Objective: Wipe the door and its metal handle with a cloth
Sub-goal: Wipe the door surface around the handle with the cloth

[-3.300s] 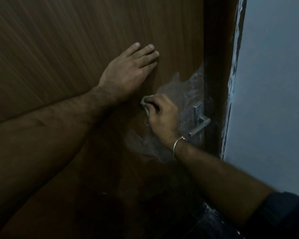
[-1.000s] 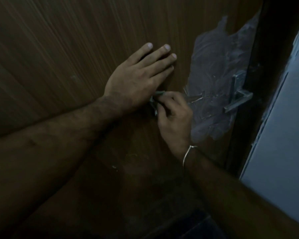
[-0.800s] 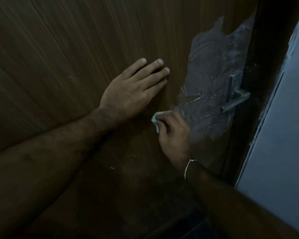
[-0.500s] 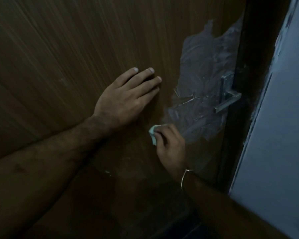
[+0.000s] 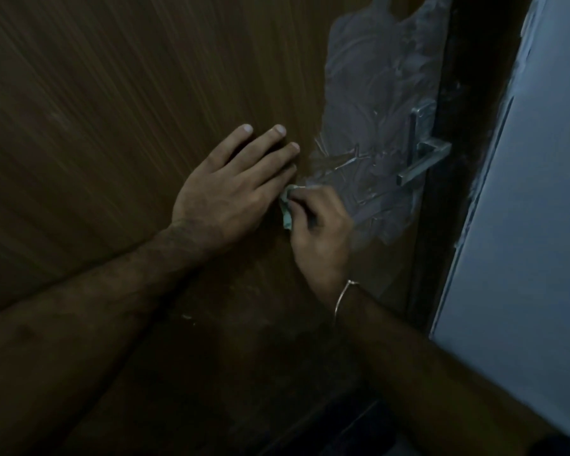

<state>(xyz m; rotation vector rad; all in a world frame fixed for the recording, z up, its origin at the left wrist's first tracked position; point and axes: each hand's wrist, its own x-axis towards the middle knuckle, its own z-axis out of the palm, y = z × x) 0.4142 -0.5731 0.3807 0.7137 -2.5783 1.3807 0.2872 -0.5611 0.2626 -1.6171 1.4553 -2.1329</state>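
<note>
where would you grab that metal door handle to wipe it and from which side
Grip the free end of the handle's lever, the flat bar slanting down-left across the plastic film, and come from the left over the door. Its right end sits close against the dark frame, probably leaving little room.

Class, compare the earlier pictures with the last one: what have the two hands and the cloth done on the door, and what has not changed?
The right hand, gripping the cloth, slid down the door, then came back up beside the left hand. Its grip never let go. The left hand stayed flat on the wood; the metal handle and the torn plastic film stayed untouched.
</note>
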